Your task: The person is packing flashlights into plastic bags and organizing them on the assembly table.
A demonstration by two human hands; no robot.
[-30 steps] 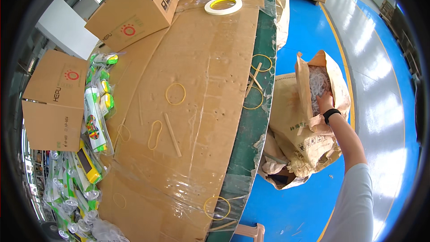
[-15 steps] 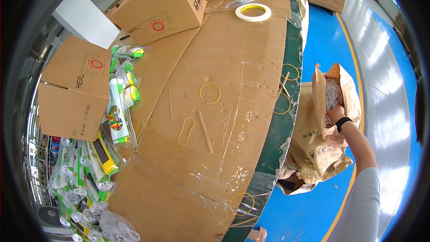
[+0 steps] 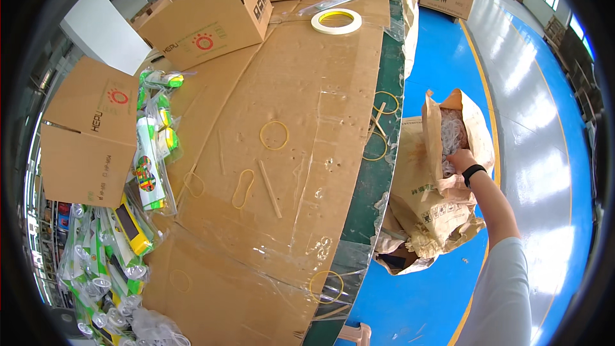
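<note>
My right hand point(image 3: 459, 160), with a black band at the wrist, reaches into the mouth of an upright brown paper sack point(image 3: 477, 122) on the floor to the right of the table. Whitish translucent plastic pieces point(image 3: 453, 133) fill the opening. The fingers curl down among them, and their tips are hidden, so what they grip cannot be made out. My left hand is outside the view. On the cardboard-covered table point(image 3: 288, 179) lie several thin yellow rubber bands, including one round band point(image 3: 274, 135) near the middle, and a narrow pale strip point(image 3: 270, 189).
Clear-bagged green, white and yellow items point(image 3: 106, 263) are heaped along the table's left side beside an open carton point(image 3: 90, 134). Another carton point(image 3: 205, 22) and a tape roll point(image 3: 336, 21) sit at the far end. A crumpled paper sack point(image 3: 429, 218) leans by the table edge.
The whole view has shifted, so table and sack appear further left. My right hand stays in the sack's mouth, slightly lower among the plastic pieces.
</note>
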